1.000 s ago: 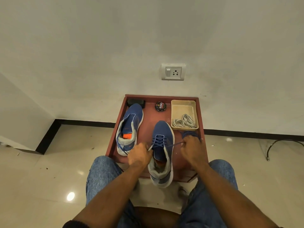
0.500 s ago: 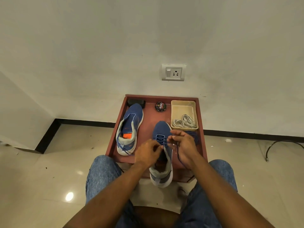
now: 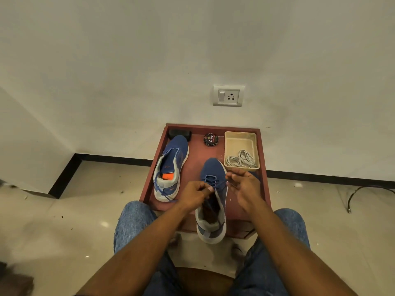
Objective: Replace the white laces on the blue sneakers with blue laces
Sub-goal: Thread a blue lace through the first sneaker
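Below — red-brown low table against white wall, glossy tiled floor.

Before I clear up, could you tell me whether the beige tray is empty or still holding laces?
Not empty: a loose bundle of white laces lies in the near end of the beige tray; its far end is bare.

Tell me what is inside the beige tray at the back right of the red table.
The beige tray holds a loose bundle of white laces bunched at its near end; the far half shows bare tray floor. Whatever lies beneath the bundle is covered.
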